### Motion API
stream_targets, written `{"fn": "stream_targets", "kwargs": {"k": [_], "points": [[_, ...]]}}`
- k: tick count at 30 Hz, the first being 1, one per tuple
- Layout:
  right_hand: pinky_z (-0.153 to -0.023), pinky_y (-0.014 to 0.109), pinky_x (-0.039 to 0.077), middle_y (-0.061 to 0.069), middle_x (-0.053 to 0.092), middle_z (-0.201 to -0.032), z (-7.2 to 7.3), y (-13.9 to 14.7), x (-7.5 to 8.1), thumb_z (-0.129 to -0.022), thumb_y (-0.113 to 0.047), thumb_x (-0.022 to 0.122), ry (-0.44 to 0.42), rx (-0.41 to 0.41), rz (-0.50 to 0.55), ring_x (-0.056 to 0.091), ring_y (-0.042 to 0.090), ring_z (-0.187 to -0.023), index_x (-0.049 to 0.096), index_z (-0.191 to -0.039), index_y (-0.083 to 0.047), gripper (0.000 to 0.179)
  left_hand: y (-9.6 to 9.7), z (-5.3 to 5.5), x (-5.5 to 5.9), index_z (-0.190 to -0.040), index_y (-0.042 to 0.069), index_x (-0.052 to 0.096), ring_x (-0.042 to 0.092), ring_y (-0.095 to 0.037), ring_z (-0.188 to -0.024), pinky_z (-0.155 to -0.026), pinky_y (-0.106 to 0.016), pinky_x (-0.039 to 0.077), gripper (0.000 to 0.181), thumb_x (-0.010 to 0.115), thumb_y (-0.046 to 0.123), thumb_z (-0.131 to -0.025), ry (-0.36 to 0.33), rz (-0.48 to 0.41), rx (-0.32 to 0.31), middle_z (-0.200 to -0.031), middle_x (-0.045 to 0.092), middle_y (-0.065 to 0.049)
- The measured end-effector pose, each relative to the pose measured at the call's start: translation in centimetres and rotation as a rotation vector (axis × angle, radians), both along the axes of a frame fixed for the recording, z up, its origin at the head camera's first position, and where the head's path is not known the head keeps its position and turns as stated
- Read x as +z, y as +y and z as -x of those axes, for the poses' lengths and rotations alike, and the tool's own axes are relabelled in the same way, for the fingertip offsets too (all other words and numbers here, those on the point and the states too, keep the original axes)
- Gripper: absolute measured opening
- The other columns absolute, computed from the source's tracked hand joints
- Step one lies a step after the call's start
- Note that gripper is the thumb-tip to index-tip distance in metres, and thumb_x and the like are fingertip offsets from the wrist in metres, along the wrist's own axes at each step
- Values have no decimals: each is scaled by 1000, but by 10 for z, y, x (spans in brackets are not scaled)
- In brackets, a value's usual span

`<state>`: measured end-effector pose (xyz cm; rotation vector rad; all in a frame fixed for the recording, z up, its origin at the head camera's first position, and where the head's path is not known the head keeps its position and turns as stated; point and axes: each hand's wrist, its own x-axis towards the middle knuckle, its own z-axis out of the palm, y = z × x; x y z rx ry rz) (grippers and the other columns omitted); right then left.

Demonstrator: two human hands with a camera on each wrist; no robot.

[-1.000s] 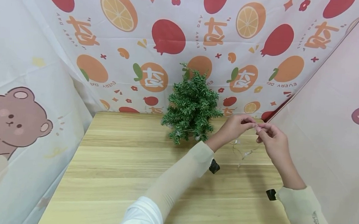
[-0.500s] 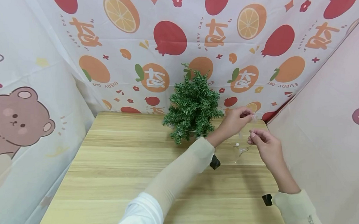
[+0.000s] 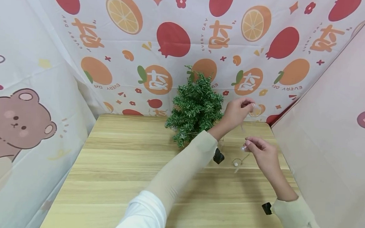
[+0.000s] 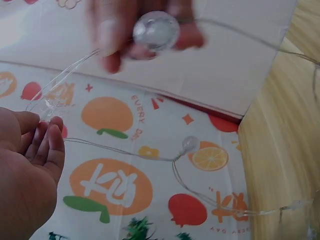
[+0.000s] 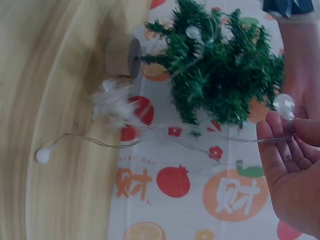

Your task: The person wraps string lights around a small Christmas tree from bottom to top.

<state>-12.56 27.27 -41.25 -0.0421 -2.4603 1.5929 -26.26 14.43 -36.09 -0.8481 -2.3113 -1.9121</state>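
A string of fairy lights with clear bulbs on thin wire hangs between the two hands; one bulb lies out along its loose part. My left hand pinches the string, with a clear piece at its fingertips, right of the small artificial Christmas tree. Lower and nearer, my right hand pinches the wire between thumb and fingers, a round clear bulb at its fingertips. More wire and a bulb dangle below it. In the right wrist view a blurred whitish clear piece hangs near the tree's base.
The tree stands at the back of a wooden table. Behind it hangs a fruit-print cloth; pale cloth walls close in on the left and right. Black wrist cameras sit on both forearms.
The hands, whose fingertips met a second ago, have drawn apart. My left hand has risen and shifted left; my right has moved down and left with the wire.
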Motion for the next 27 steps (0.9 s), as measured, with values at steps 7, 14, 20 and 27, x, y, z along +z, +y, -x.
{"fn": "stream_targets", "kwargs": {"k": [7,14,20,27], "points": [[-77,18,59,-2,75,-90,-4,-11,-7,-100,-28,66,-6,-7,3,73,6,-78,70,-115,4,36,-10,11,13,-117,12,69,67,-13,-91,-76,-17,54,19,57,21,-105,-24,-61,-23,-104,71,-6],[-77,21,60,3,74,-90,-9,-20,-8,-101,-32,64,8,28,8,74,14,-79,72,-111,1,35,-17,20,19,-113,12,69,63,-9,-86,-74,-19,54,17,55,19,-105,-37,-101,-29,-101,70,-5],[-79,24,60,5,74,-91,-14,-31,-5,-101,-33,64,30,64,-3,74,15,-80,73,-112,-2,34,-20,27,25,-116,10,68,54,-20,-69,-54,-22,44,19,55,20,-106,-94,-146,-45,-99,69,-10],[-80,21,59,13,74,-94,-23,-43,-6,-101,-31,64,12,115,1,74,13,-82,73,-112,-4,31,-24,36,38,-119,7,69,63,-13,-86,-74,-23,55,22,58,18,-104,-96,-156,-8,-100,69,-6]]}}
